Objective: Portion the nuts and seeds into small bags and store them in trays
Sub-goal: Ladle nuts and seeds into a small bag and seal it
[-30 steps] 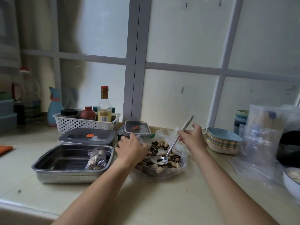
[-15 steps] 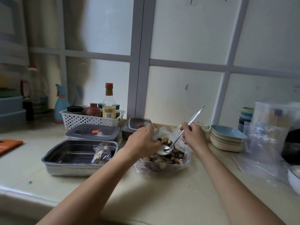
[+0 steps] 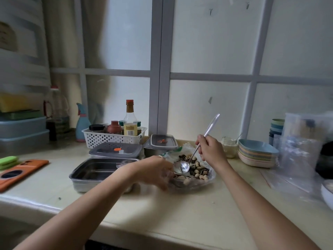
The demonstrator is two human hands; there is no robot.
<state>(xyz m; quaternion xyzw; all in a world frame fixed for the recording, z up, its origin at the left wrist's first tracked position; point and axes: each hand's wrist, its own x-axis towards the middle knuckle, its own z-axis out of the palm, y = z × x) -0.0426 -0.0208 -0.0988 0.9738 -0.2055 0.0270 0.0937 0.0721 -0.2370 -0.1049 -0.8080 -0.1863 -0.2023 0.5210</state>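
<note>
Gripping the spoon (image 3: 181, 167) by its handle, the right hand (image 3: 210, 150) is holding the shiny bowl low over the nuts and seeds (image 3: 197, 171). These are lying in the open bag (image 3: 209, 179) on the counter (image 3: 162, 210). Compared with half a second earlier, the left hand (image 3: 155, 171) is now sitting lower, at the bag's near left edge instead of its far left edge. It is blurring with motion, so its grip cannot be told. The spoon bowl is now showing bare beside it.

The steel tray (image 3: 90, 171) is standing just left of the bag, with the left forearm crossing its right end. Two lidded trays (image 3: 115, 150) are sitting beyond it. A jar (image 3: 228, 147) and stacked plates (image 3: 255, 154) are standing to the right. Bare counter is lying between the bag and the near edge, crossed only by the two forearms.
</note>
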